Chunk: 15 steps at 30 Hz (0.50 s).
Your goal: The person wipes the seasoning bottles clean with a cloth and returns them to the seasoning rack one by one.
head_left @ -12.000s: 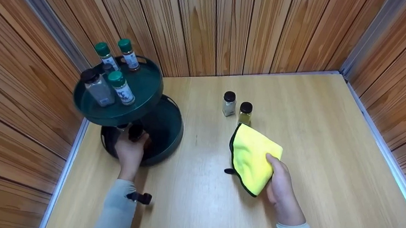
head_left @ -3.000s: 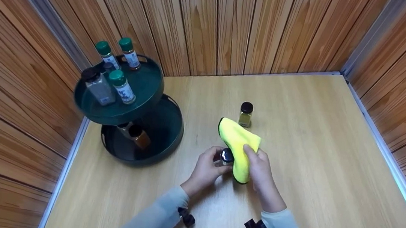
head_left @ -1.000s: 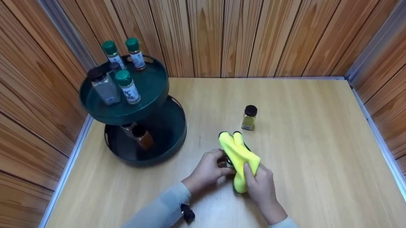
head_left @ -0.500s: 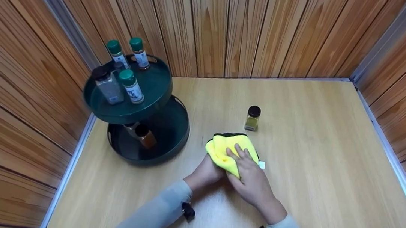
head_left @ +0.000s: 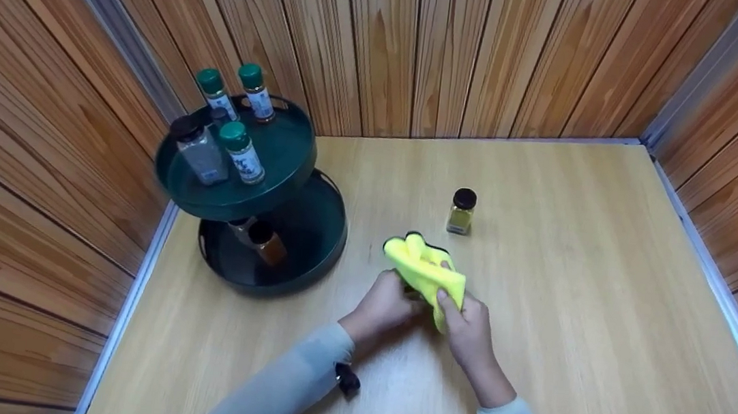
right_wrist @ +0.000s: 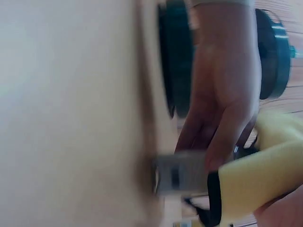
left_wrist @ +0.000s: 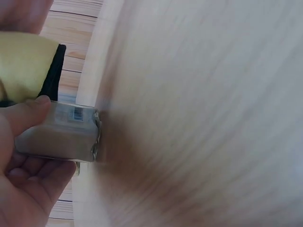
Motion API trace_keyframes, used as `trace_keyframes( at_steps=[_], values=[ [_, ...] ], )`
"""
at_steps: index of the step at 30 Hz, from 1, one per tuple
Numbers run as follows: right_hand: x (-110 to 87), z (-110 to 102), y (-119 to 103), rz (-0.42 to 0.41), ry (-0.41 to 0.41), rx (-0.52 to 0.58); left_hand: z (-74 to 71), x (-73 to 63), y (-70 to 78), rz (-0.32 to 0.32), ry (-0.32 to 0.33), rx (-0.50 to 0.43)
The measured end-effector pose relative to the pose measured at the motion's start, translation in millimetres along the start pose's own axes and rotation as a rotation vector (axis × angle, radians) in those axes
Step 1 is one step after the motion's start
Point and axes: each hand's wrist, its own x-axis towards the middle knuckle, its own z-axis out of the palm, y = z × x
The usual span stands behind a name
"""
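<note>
My left hand [head_left: 387,307] grips a small clear glass spice jar [left_wrist: 64,137] between thumb and fingers, near the middle of the table. In the left wrist view the jar's base end points at the tabletop, and a small barcode label shows on its side. A yellow cloth with black edging [head_left: 427,271] is bunched over the jar's cap end, hiding the jar in the head view. My right hand [head_left: 473,334] pinches this cloth, thumb on top. In the right wrist view the cloth's black edge lies against the jar [right_wrist: 182,172].
Behind the hands stands a dark-capped jar of yellow-green contents [head_left: 461,211]. At left is a dark green two-tier round tray [head_left: 231,210] with several jars on top, among them green-capped ones [head_left: 247,161], and a brown jar [head_left: 272,248] below. Wooden panel walls [head_left: 392,52] enclose the table.
Since 12 s ago, my left hand has left the lower tier and taken one of two table jars; the cloth came onto it. Lately my right hand turned from flat-fingered to pinching the cloth.
</note>
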Motion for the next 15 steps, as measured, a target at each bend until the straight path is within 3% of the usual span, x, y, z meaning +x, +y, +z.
trace_keyframes(
  at_steps=[3,8,15],
  values=[
    [3.1,7,-3,0.132,0.085,0.114,1.8,2.3,0.8,0.004,-0.012,0.043],
    [9.4,10,5,0.253,0.200,0.213,3.8,4.1,1.3,0.014,-0.019,0.104],
    [25.5,-3,21,0.524,0.166,0.382,6.8,6.0,1.9,0.016,-0.023,0.105]
  ],
)
